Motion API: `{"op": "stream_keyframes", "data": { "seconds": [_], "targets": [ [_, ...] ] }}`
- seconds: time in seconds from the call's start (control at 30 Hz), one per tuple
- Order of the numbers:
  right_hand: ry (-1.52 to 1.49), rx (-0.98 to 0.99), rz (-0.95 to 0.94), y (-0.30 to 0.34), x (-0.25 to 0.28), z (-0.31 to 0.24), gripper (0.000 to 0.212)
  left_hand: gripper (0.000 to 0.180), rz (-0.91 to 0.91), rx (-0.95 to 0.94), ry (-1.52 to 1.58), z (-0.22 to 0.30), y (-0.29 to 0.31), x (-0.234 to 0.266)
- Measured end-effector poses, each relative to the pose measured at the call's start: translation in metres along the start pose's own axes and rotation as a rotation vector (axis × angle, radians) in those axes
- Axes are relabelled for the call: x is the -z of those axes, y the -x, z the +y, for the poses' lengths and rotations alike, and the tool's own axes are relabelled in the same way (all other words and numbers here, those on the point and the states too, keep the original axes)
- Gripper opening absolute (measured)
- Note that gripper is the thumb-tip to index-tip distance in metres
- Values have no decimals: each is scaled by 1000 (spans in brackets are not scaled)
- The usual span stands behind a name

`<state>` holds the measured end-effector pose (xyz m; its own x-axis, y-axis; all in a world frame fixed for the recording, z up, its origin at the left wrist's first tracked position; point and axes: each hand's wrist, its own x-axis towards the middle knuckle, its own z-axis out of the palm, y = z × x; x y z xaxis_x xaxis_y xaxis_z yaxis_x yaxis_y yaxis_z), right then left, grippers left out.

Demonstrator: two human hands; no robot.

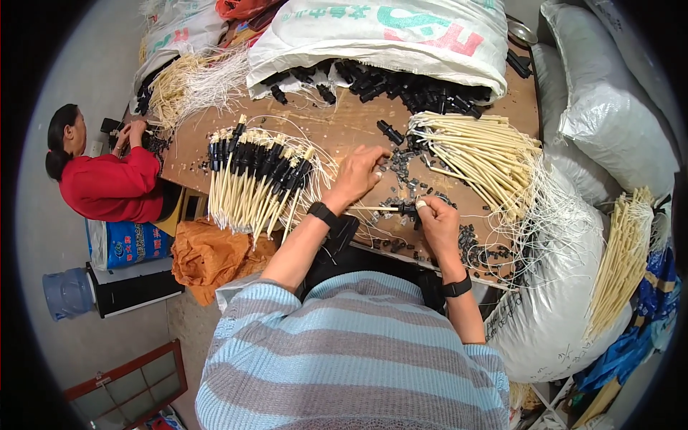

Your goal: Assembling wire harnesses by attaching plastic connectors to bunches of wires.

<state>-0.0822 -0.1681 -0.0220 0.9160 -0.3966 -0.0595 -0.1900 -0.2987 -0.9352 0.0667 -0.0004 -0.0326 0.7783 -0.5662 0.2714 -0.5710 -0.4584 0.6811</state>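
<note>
My right hand [438, 223] is closed around a black plastic fitting [405, 208] close to the table's near edge. A thin cream stick [371, 208] reaches out from the fitting toward the left. My left hand [358, 172] is above the table, fingers bent and thumb apart from the index finger; nothing shows between them. Its fingertips are beside a scatter of small black plastic pieces [401, 168]. Left of that hand lies a fanned bundle of cream sticks fitted with black parts [261, 168]. Bare cream sticks with white strings [480, 154] lie beyond my right hand.
A white woven sack [380, 32] spills black fittings [387, 82] at the back. White strings [527, 229] trail near stuffed sacks [552, 308] on the right. At the far left, a person in red [107, 179] works at the table. An orange bag [215, 258] hangs below the edge.
</note>
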Motion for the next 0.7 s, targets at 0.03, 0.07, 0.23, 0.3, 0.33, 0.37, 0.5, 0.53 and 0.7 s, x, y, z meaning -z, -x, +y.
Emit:
{"op": "stream_keyframes", "data": {
  "seconds": [0.03,0.07,0.23,0.3,0.33,0.37,0.5,0.53,0.7],
  "targets": [
    [6,-6,-22,0,-1,-2,12,39,18,-95,-46,-2,1,-3],
    [9,-7,-16,0,-1,-2,12,42,16,-123,-84,2,-4,-2],
    [-115,-169,68,-9,-7,6,14,45,30,-152,289,57,4,-2],
    [-129,-143,39,-11,-12,-2,13,47,34,-273,187,75,7,-1],
    [-263,-141,-15,-9,-10,-7,13,47,37,-269,188,78,9,-1],
    [-398,-139,-67,-9,-10,-12,13,48,44,-261,135,80,11,-1],
    [-545,-159,-55,-7,-17,-7,12,39,105,-262,137,77,13,-3],
    [-530,-142,-19,-7,-18,-7,11,39,107,-261,137,74,14,-4],
    [-5,220,44,-1,-10,-9,12,18,-96,317,396,65,18,-2]
  ]
}}
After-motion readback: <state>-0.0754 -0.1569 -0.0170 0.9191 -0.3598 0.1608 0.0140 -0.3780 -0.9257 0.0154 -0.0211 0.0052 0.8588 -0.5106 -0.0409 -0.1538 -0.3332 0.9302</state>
